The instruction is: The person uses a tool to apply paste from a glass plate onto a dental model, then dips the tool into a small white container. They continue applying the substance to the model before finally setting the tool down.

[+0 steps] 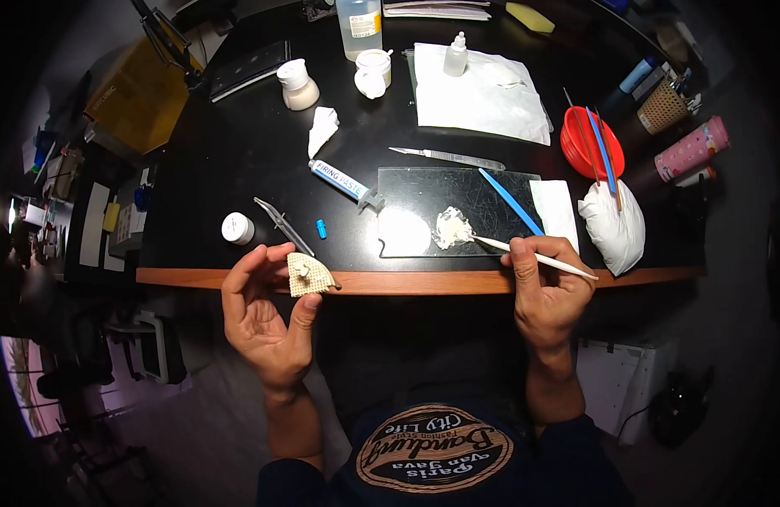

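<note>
Currently, Tray (314, 286) and Tool (538, 256) Are Held at the Desk's Near Edge

By the left hand (271, 325), the tray is gripped at its rim between the thumb and the fingers, with its dotted face turned up. A small pale piece (304, 269) is carried on it. By the right hand (549, 291), the white tool is grasped like a pen, and its tip is brought to the right edge of a white mound (453, 226); whether the two touch cannot be told for certain.

The mound is spread on a glass slab (440, 188), across whose right part a blue stick (510, 201) is laid. Beside it, a folded tissue (555, 211) is placed, and further right a white bundle (614, 226) is set near a red bowl (576, 152).

Beyond the slab, a scalpel (446, 158) is laid crosswise. To the slab's left, a syringe marked "FIRING PASTE" (341, 180) is seen, its plunger end pointed towards the slab. Near the left hand, tweezers (284, 226) are laid between a lidded jar (237, 228) and a small blue cap (321, 229).
</note>
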A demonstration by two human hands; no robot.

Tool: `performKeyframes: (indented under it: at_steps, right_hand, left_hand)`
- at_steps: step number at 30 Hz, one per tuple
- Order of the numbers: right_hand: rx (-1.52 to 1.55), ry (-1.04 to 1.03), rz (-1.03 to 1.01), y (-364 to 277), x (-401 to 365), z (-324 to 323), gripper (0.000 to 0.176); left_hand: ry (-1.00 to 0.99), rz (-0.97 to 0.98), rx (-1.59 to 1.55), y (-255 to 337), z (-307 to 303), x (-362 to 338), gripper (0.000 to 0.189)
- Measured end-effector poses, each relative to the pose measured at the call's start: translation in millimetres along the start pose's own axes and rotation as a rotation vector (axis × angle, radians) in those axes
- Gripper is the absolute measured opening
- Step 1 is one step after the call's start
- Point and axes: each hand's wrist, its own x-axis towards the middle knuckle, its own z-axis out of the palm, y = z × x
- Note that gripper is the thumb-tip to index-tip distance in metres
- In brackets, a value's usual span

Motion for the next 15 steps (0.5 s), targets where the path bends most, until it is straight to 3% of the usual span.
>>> performKeyframes:
  at_steps: [9, 15]
  right_hand:
    - [-0.047, -0.072, -0.174, -8.7, -0.7, 15.7, 0.010]
    - [-0.013, -0.009, 0.004, -15.9, 1.8, 9.8, 0.011]
  left_hand:
    - [-0.038, 0.048, 0.190, -4.2, 7.1, 0.9, 0.060]
    - [0.013, 0.065, 0.330, -5.3, 23.1, -0.9, 0.058]
